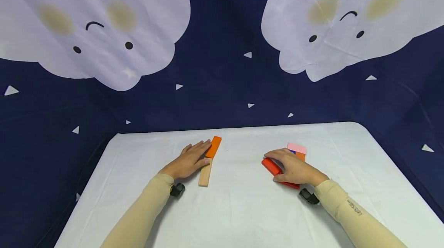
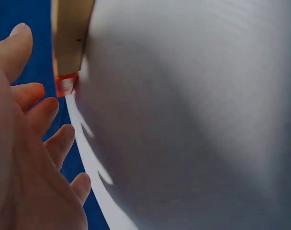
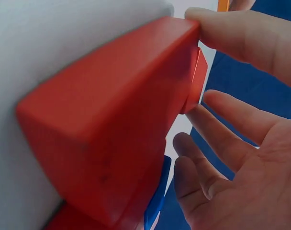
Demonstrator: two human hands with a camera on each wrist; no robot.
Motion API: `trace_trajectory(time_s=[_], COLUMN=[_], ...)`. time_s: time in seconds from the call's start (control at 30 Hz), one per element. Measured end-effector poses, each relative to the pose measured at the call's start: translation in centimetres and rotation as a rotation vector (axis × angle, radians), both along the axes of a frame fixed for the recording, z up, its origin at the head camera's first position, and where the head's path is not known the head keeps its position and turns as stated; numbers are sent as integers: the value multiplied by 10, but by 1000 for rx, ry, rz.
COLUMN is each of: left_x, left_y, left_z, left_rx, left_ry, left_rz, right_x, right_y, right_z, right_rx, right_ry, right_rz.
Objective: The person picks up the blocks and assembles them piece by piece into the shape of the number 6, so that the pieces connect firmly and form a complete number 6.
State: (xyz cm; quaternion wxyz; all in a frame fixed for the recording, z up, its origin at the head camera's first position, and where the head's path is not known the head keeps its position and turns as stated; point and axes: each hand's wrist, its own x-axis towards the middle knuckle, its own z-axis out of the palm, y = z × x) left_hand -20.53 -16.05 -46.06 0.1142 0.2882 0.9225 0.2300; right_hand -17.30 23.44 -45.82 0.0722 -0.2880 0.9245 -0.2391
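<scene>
My left hand lies low over the table with its fingers extended. Its fingertips are beside an orange block, and the thumb reaches a plain wooden block. Those two blocks stand end to end in a slanted line. My right hand curves over red blocks, thumb on the near side and fingers on the far side of one red block. In the right wrist view the thumb touches the corner of a large red block. A smaller red piece shows by the fingertips.
Behind my right hand lie a pink block, another orange block and a blue block, partly covered. A white cloth covers the table. A dark blue curtain with clouds hangs behind the far edge.
</scene>
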Motion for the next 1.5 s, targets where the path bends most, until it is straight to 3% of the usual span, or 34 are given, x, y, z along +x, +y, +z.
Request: trace_trajectory(time_s=[0.5, 0.97, 1.5], left_x=[1, -1, -3], left_y=[2, 3, 3], left_z=[-1, -2, -4], left_rx=[-59, -50, -62], left_ry=[25, 0, 3], left_rz=[-61, -39, -25], right_x=[-5, -4, 9], right_y=[2, 2, -23], right_z=[1, 0, 9], right_rx=[58, -6, -63], right_ry=[-54, 6, 54], right_rz=[-1, -29, -38])
